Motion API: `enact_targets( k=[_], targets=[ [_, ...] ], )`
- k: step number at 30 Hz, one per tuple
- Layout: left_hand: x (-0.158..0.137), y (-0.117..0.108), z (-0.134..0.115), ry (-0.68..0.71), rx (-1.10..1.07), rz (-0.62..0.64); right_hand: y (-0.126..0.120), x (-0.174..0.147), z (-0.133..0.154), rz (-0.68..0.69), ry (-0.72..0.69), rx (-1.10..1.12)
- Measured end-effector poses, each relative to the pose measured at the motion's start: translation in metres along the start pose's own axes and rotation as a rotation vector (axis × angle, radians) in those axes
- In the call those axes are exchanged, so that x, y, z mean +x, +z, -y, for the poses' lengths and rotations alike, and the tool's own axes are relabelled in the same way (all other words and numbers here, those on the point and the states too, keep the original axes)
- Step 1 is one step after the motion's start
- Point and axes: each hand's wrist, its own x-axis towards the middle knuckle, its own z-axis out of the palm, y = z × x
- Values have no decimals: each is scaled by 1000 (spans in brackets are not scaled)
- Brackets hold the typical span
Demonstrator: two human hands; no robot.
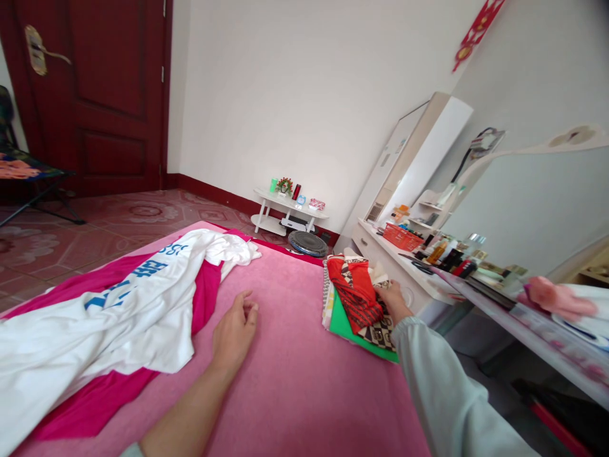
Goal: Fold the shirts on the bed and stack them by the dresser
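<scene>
My left hand hovers over the pink bedspread, its fingers loosely curled and slightly apart with nothing in them. To its left lie a rumpled white T-shirt with blue lettering and a magenta garment partly under it. At the bed's right edge, my right hand has its fingers closed on the side of a brown-and-cream patterned cloth; some fingertips are hidden. This cloth is in a folded pile with a red-orange patterned cloth on top and a green cloth below.
A white dressing table with a red basket, bottles and a mirror stands close on the right. Beyond the bed are a low white stand and a round dark device. A folding chair is left, by the door.
</scene>
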Motion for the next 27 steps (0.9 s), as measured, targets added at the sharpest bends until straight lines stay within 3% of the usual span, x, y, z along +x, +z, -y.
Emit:
enact_targets(
  k=[6,12,17,23,25,27],
  targets=[
    [0,1,-1,21,11,11,13,3,7,-8,-135,-77],
    [0,1,0,21,40,12,7,-2,-4,-206,-44,-183],
    [1,2,-1,26,57,16,1,-13,-13,-181,-42,-311],
    [1,2,-1,26,75,16,-5,-25,23,-383,-289,-512],
    [2,3,0,17,69,19,-6,-28,43,-260,-345,-500],
    [2,3,1,9,61,25,-4,-32,59,-33,-416,-468]
  ],
)
